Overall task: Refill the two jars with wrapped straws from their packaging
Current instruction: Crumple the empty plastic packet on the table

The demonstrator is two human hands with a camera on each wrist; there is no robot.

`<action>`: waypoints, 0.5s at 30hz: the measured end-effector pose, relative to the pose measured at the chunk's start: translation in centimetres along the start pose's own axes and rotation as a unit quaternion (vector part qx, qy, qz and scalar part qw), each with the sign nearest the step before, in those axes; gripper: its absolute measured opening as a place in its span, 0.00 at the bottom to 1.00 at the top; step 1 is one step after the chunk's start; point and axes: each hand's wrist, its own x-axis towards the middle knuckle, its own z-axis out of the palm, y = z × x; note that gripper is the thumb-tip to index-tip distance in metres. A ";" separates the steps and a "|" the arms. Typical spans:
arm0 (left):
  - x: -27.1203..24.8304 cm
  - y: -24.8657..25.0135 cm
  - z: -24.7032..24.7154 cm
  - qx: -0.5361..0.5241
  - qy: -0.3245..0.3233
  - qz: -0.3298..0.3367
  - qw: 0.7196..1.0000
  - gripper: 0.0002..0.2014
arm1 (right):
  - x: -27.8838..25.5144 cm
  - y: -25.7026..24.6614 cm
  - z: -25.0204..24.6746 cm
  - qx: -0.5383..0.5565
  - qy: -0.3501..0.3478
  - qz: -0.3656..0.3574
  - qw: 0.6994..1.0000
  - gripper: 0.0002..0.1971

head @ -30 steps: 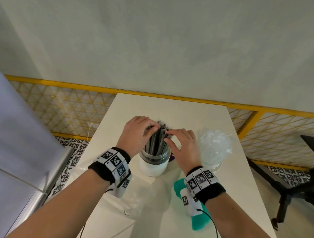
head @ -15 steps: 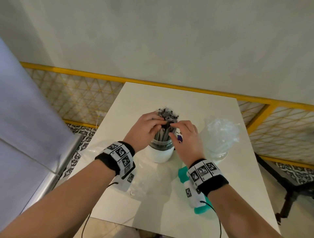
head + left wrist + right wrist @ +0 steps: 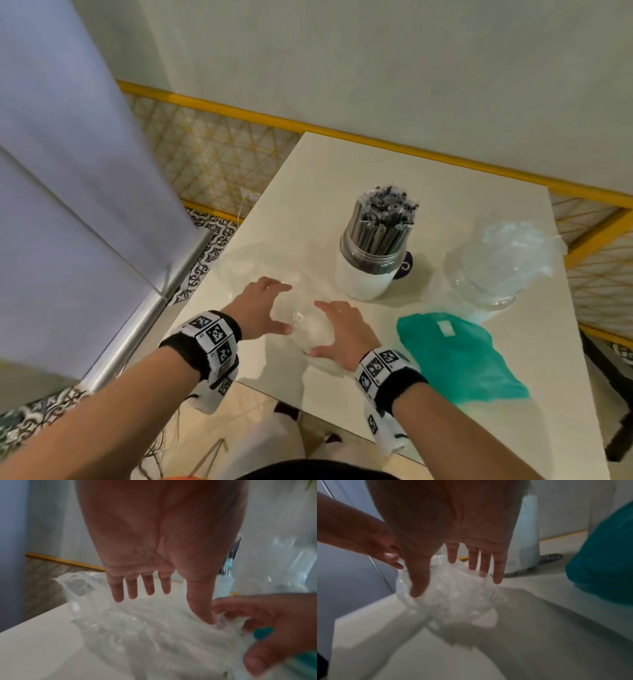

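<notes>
1. Closest to the person, both hands are spread over the crumpled clear plastic wrapper (image 3: 301, 318) lying on the white tabletop (image 3: 342, 178) near its front edge; the left hand (image 3: 261, 310) has straight, fanned fingers with the thumb tip pressing into the film, released rather than clenched
2. The right hand (image 3: 337, 330) is likewise loose, fingers extended and resting on or just over the wrapper, thumb toward the left hand's; nothing is pinched yet as far as I can see
3. To gather this empty packaging well, I'd say both hands should close inward together, since thin film slides and springs back
4. Just right of the right wrist lies a teal plastic bag (image 3: 459, 359), flat on the tabletop
5. Further back stands the white-based clear jar (image 3: 368, 270), packed full with upright dark grey wrapped straws (image 3: 383, 219)
6. To its right sits a second clear glass jar (image 3: 486, 277) topped with bunched transparent plastic; whether it holds straws I cannot tell
</notes>
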 end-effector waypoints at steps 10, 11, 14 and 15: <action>-0.3 -0.9 4.3 -0.058 -0.020 -0.033 0.998 0.68 | 1.4 0.0 0.5 0.170 0.142 0.003 0.975 0.06; -0.2 -0.8 4.3 -0.091 -0.011 -0.035 0.995 0.63 | 1.5 -0.6 0.3 0.202 0.155 -0.008 0.967 0.05; 0.4 -1.4 3.7 -0.121 0.044 -0.048 0.991 0.36 | 1.7 -2.5 0.3 0.297 0.175 -0.034 0.938 0.06; 0.6 -1.9 3.3 -0.116 0.061 -0.055 0.990 0.26 | 1.8 -3.0 0.3 0.314 0.170 -0.034 0.934 0.05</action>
